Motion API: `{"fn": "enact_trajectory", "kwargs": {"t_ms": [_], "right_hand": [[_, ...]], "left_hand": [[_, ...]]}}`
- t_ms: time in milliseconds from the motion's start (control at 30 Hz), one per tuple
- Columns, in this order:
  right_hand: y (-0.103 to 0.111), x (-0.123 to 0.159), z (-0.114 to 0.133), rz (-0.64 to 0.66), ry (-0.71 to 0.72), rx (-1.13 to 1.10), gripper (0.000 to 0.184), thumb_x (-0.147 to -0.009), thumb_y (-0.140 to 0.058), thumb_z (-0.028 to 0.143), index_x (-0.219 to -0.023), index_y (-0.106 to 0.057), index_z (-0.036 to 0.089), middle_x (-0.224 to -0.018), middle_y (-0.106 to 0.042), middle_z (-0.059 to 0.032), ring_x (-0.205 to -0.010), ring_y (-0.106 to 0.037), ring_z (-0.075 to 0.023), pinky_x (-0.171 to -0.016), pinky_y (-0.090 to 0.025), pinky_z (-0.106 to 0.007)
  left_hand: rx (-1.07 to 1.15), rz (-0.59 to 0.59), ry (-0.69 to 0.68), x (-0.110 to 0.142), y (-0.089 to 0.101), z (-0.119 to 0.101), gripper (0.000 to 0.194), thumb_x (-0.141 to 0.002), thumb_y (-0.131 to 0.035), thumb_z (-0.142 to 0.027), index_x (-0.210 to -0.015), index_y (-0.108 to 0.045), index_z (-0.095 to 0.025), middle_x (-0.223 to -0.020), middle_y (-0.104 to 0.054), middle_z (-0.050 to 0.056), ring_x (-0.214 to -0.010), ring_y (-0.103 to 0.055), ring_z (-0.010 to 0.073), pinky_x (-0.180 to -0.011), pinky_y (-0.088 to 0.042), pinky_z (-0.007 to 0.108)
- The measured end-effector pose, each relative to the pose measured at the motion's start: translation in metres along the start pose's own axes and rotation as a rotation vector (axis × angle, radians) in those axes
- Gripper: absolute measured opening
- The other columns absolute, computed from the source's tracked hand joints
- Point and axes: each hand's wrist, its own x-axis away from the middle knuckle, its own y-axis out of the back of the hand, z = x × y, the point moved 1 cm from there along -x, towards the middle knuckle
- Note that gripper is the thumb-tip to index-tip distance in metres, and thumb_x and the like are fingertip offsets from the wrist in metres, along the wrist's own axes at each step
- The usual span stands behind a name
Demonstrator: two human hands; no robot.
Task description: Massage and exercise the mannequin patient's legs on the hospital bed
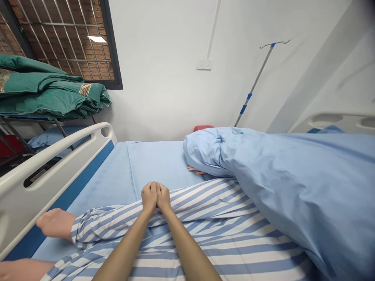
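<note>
Hospital bed (58, 164), mid-mattress: left hand (149, 197) and right hand (163, 197) lie side by side, fingers curled together on a striped gown (222, 234); any grip on the cloth cannot be told. Risk: pulling could slip the fabric from the fingers, or drag the blue blanket (293, 187) beside it.

An IV pole (254, 84) stands by the white wall (161, 70); folded green drapes (43, 91) lie beneath the window grille (67, 39)

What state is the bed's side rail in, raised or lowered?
Raised: the white side rail stands up along the edge of the blue-sheeted mattress.
</note>
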Motion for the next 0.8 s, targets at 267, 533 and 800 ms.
{"fn": "enact_trajectory", "kwargs": {"t_ms": [267,533,800], "right_hand": [[0.029,-0.023,0.005,-0.001,-0.01,0.028,0.043,-0.086,-0.032,0.042,-0.05,-0.035,0.02,-0.047,-0.035,0.0047,-0.048,-0.031,-0.0103,-0.049,-0.022,-0.024],[0.048,-0.019,-0.01,-0.041,-0.013,-0.116,0.039,-0.085,-0.033,0.042,-0.053,-0.036,0.02,-0.049,-0.037,0.0046,-0.05,-0.032,-0.0101,-0.049,-0.027,-0.023],[0.073,-0.034,-0.006,-0.081,-0.051,-0.149,0.041,-0.084,-0.034,0.043,-0.05,-0.034,0.02,-0.045,-0.034,0.0051,-0.047,-0.031,-0.0094,-0.045,-0.024,-0.023]], "left_hand": [[-0.176,0.093,-0.073,0.014,-0.006,0.007,0.037,-0.082,-0.031,-0.039,-0.051,-0.038,-0.019,-0.049,-0.043,-0.003,-0.054,-0.04,0.0104,-0.056,-0.028,0.022],[-0.054,0.06,-0.044,0.006,-0.031,-0.021,0.035,-0.079,-0.033,-0.037,-0.049,-0.037,-0.019,-0.046,-0.04,-0.004,-0.051,-0.036,0.0096,-0.052,-0.026,0.023],[-0.134,0.089,0.0,0.02,-0.065,-0.024,0.035,-0.081,-0.032,-0.036,-0.053,-0.046,-0.019,-0.054,-0.051,-0.001,-0.054,-0.041,0.0107,-0.053,-0.025,0.022]]}}
